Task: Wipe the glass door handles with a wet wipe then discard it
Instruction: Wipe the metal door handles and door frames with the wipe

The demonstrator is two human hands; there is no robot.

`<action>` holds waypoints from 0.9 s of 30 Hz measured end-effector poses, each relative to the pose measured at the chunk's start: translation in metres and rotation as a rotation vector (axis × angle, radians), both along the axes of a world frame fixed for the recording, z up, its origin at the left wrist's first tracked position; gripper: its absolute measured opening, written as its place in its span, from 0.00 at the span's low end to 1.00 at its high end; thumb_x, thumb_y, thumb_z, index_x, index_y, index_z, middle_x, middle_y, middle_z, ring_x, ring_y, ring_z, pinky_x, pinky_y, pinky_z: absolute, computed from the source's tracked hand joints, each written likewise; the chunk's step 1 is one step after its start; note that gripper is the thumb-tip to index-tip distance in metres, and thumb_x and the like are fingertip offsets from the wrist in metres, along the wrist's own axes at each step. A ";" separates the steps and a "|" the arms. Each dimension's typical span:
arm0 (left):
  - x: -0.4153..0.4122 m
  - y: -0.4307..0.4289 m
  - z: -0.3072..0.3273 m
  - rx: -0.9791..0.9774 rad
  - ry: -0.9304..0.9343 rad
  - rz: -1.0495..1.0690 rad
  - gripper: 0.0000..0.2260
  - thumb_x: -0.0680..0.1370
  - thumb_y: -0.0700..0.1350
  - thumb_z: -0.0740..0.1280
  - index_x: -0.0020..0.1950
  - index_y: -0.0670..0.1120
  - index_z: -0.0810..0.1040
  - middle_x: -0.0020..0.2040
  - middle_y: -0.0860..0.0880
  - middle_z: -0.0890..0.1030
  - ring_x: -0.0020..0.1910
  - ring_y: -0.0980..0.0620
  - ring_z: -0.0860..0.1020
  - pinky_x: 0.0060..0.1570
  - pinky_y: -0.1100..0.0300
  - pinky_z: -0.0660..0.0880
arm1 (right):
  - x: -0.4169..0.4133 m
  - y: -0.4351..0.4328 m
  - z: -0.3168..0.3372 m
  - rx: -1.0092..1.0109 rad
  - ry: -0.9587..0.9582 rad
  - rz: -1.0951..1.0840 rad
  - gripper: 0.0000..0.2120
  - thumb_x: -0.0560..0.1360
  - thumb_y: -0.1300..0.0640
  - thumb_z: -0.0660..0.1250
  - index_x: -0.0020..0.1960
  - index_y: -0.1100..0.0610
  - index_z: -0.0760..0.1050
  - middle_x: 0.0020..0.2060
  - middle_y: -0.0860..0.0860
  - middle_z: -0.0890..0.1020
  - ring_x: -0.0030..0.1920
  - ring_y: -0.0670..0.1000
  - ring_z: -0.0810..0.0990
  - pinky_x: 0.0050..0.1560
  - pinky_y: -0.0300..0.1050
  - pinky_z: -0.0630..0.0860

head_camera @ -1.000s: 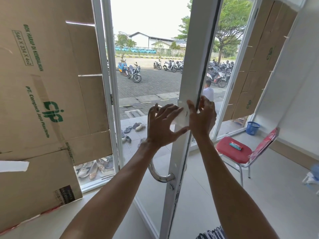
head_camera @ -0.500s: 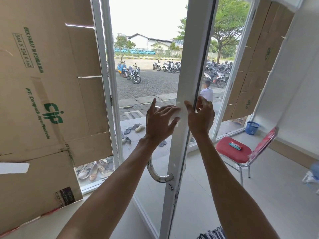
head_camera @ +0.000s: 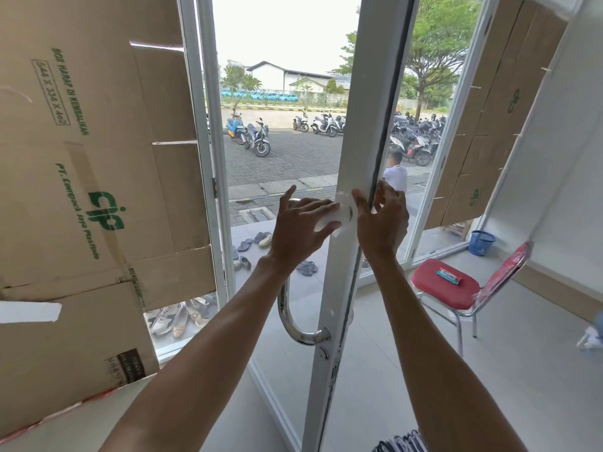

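Wipe (head_camera: 342, 216) shows more now, left hand (head_camera: 298, 228) pressing, right hand (head_camera: 383, 220) pinching it; upright handle (head_camera: 293, 324) lies below, left nearer.

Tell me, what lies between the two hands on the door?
The wet wipe lies there, against the door frame; the left hand and right hand touch it. Head view shows this.
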State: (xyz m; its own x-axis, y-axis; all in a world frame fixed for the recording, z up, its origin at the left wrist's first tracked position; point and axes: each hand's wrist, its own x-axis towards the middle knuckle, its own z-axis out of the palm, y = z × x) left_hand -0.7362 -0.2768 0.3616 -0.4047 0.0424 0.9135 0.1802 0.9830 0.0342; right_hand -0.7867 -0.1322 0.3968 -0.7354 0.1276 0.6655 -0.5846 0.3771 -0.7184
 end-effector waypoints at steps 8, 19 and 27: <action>0.002 -0.016 0.005 -0.025 -0.024 -0.006 0.14 0.75 0.57 0.72 0.55 0.51 0.85 0.52 0.53 0.86 0.54 0.53 0.84 0.72 0.43 0.63 | -0.008 0.002 -0.001 0.017 -0.007 0.021 0.23 0.72 0.41 0.69 0.60 0.55 0.77 0.50 0.52 0.80 0.51 0.53 0.80 0.54 0.51 0.77; -0.008 0.010 0.006 -0.081 -0.060 0.001 0.11 0.74 0.48 0.73 0.56 0.51 0.84 0.55 0.53 0.85 0.54 0.52 0.84 0.70 0.44 0.68 | -0.005 -0.001 0.001 0.026 -0.025 0.004 0.18 0.74 0.43 0.68 0.57 0.53 0.77 0.49 0.51 0.79 0.51 0.53 0.78 0.52 0.47 0.73; 0.002 -0.022 0.005 -0.052 -0.064 0.027 0.14 0.75 0.58 0.72 0.57 0.53 0.84 0.54 0.55 0.85 0.56 0.55 0.82 0.69 0.47 0.64 | -0.010 0.002 0.000 0.064 -0.014 -0.002 0.20 0.73 0.41 0.68 0.57 0.53 0.77 0.48 0.50 0.78 0.49 0.52 0.79 0.51 0.47 0.75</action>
